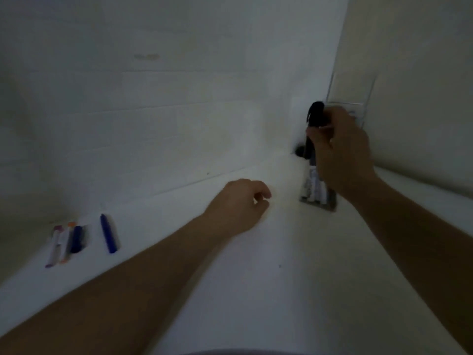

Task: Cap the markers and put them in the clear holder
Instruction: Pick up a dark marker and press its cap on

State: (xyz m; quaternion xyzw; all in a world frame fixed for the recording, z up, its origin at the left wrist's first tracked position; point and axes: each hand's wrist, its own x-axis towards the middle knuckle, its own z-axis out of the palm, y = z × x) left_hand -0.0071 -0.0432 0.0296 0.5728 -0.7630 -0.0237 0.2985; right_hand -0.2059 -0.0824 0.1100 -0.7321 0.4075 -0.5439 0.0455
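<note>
My right hand [343, 155] grips a black marker [314, 119] upright, its cap end pointing up, at the top of the clear holder [355, 108] by the far right wall. The holder's base [317, 196] shows several markers standing inside. Curled loosely, my left hand [243, 203] rests on the white table with nothing in it. At the far left lie a blue marker [108, 233], a darker blue marker [76, 239], an orange-tipped marker [65, 243] and a purple-tipped marker [53, 245].
The white table [230, 290] meets a white wall at the back and a cream wall on the right. A dark round object [299, 151] sits behind the holder at the table's corner. The picture is dim and blurred.
</note>
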